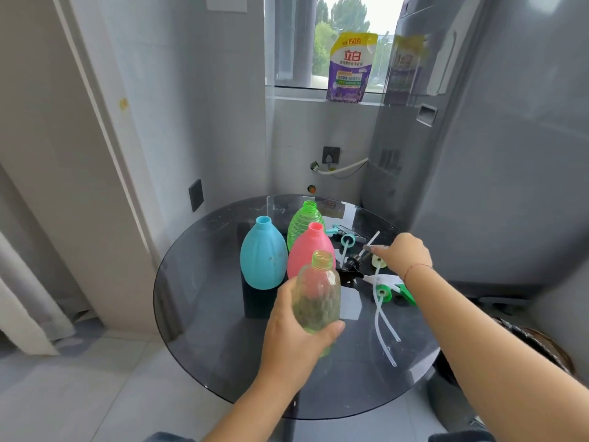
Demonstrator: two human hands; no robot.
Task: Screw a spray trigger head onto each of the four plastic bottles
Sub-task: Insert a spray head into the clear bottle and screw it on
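My left hand (294, 333) grips a clear green ribbed bottle (317, 295), held upright above the round dark glass table (204, 314), its neck open. Behind it stand a blue bottle (263, 255), a pink bottle (307, 250) and a second green bottle (304, 221), all without heads. My right hand (404, 252) reaches over the loose trigger heads and pinches the grey nozzle end of a black spray trigger head (352, 266). A green and white trigger head (390, 290) with a long tube lies nearer me, and a teal one (345, 239) lies further back.
A tall grey appliance (478, 154) stands right behind the table. A purple detergent pouch (349, 67) sits on the window sill. White walls and a door frame close in the left side. A grey tiled floor (95, 378) lies below the table's left edge.
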